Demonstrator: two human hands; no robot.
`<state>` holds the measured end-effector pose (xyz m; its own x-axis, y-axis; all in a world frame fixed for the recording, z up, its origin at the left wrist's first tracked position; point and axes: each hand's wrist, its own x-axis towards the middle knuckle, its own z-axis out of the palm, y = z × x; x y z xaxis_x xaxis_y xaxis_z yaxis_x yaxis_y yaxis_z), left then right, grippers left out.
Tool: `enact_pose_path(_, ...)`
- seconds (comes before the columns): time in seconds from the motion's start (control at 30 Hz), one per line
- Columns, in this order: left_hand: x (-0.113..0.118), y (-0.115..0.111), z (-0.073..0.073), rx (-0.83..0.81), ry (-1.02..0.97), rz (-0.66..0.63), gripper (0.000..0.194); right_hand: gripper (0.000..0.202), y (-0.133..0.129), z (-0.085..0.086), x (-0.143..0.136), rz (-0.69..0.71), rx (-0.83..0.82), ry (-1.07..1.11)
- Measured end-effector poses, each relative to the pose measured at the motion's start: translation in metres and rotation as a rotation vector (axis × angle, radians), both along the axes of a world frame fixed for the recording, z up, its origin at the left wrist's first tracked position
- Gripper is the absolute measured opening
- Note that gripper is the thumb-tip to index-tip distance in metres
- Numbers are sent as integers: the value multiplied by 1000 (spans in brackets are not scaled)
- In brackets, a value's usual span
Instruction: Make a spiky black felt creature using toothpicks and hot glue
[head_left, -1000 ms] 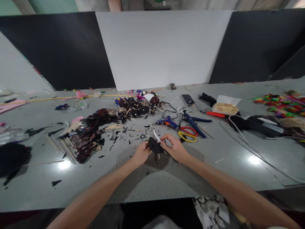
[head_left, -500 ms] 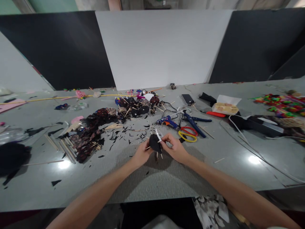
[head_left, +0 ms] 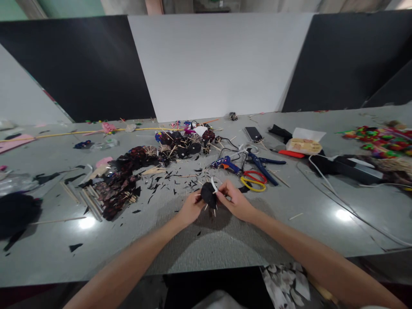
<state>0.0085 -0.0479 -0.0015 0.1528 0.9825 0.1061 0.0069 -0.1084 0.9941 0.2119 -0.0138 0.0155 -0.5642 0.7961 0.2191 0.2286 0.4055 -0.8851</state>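
Note:
Near the front middle of the table, my left hand (head_left: 190, 207) is closed on a black rounded piece (head_left: 208, 194) with thin wooden sticks poking out of it. My right hand (head_left: 234, 200) pinches a narrow white strip (head_left: 213, 184) that curves up against the right side of the black piece. Just beyond my right hand lie a blue glue gun (head_left: 227, 163), scissors with red and yellow handles (head_left: 254, 181) and blue pliers (head_left: 260, 165). Small black scraps (head_left: 167, 182) are scattered beyond my left hand.
A long heap of dark pieces and sticks (head_left: 120, 184) spreads over the left and centre. A phone (head_left: 253, 134), an orange cutter (head_left: 291, 153), a tissue pack (head_left: 304, 146) and white cables (head_left: 334, 193) lie on the right. Upright boards (head_left: 222, 64) stand behind.
The black piece has turned and tilted slightly in my left hand. The white strip now bends in a curve where it was straighter. Both hands stay in nearly the same place.

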Motion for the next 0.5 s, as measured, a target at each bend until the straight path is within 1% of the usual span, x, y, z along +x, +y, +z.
enact_pose_path(0.13,-3,-1,-2,57,114,-10,25,30,0,1,-1,45,-39,-23)
enact_pose_path(0.27,-6,1,-6,81,247,23,20,34,0,6,-2,57,-39,-106)
enact_pose_path(0.33,-6,2,-9,82,261,30,15,34,1,7,-2,54,-35,-130)
enact_pose_path(0.4,-6,3,-12,96,233,8,8,35,2,7,-2,47,-18,-147)
enact_pose_path(0.5,-6,4,-15,105,210,-24,15,37,3,6,-1,42,18,-168)
